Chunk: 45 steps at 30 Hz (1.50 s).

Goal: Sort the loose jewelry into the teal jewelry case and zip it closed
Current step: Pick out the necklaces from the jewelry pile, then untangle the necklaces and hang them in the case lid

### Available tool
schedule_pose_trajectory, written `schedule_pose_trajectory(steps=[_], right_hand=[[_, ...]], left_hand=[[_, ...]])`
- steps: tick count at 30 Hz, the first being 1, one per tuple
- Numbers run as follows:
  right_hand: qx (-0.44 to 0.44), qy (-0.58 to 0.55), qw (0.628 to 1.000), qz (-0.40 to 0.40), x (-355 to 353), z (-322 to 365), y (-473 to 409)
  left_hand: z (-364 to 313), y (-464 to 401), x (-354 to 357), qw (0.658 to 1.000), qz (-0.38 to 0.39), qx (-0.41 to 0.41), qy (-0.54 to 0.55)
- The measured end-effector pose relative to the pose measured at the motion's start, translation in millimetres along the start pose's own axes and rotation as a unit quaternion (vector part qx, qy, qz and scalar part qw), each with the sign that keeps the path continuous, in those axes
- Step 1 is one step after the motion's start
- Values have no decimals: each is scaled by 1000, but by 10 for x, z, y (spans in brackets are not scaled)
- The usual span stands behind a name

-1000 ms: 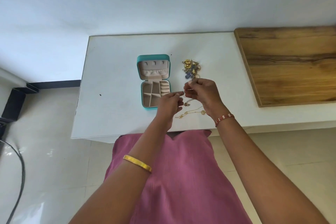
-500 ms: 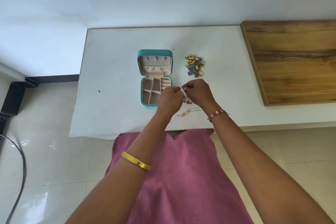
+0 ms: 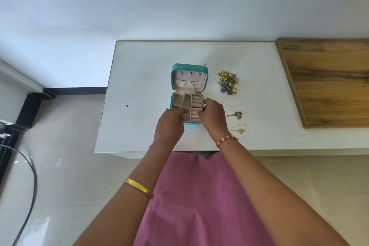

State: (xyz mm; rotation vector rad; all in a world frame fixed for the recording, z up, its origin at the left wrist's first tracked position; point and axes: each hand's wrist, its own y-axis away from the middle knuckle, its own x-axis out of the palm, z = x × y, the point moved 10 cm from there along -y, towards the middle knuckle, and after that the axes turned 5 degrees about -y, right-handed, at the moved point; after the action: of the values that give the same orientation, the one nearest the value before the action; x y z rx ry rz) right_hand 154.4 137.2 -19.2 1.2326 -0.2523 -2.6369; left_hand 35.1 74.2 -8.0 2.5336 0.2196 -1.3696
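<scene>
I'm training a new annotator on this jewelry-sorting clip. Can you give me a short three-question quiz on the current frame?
1. True or false: the teal jewelry case lies open on the white table.
2. Which loose item lies farthest from the person? A) the heap of gold and blue pieces B) the dark pendant C) the thin gold chain
3. Fill in: the left hand and right hand are both over the case's ____ half.

Key: 1 true; 2 A; 3 lower (tray)
</scene>
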Motion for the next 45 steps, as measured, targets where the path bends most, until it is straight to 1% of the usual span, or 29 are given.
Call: schedule_pose_trajectory(steps=[7,12,18,21,23,25,27,30,33,37,40,43,45], right_hand=[[-54,3,998,-9,364,330,71],[-87,-4,996,21,751,731,172],[-98,6,995,35,994,986,245],[-96,0,995,37,1002,1005,252],[-97,-7,995,36,947,1021,247],[-96,-27,995,29,852,1029,242],[-88,-75,993,21,744,989,237],[-80,-132,988,-7,505,807,230],[-59,-142,988,-34,212,480,219],[-13,-128,989,-69,-188,-66,168],[-26,-44,996,-73,-345,-250,102],[-61,52,996,-32,-240,-292,58],[-93,142,985,-4,-109,-292,58]], left_hand=[[443,76,-175,998,-33,-42,37],[935,163,-448,993,-68,-83,42],[1260,234,-590,989,-73,-116,51],[1269,232,-611,990,-64,-113,48],[1234,235,-664,990,-72,-111,56],[1177,264,-772,985,-101,-119,76],[1053,298,-878,978,-140,-120,101],[695,312,-904,971,-165,-85,149],[348,252,-726,972,-141,-54,181],[1,149,-275,974,-67,-55,211],[-155,113,1,974,-26,-57,216],[-182,90,207,972,3,-72,222],[-171,86,289,972,15,-81,219]])
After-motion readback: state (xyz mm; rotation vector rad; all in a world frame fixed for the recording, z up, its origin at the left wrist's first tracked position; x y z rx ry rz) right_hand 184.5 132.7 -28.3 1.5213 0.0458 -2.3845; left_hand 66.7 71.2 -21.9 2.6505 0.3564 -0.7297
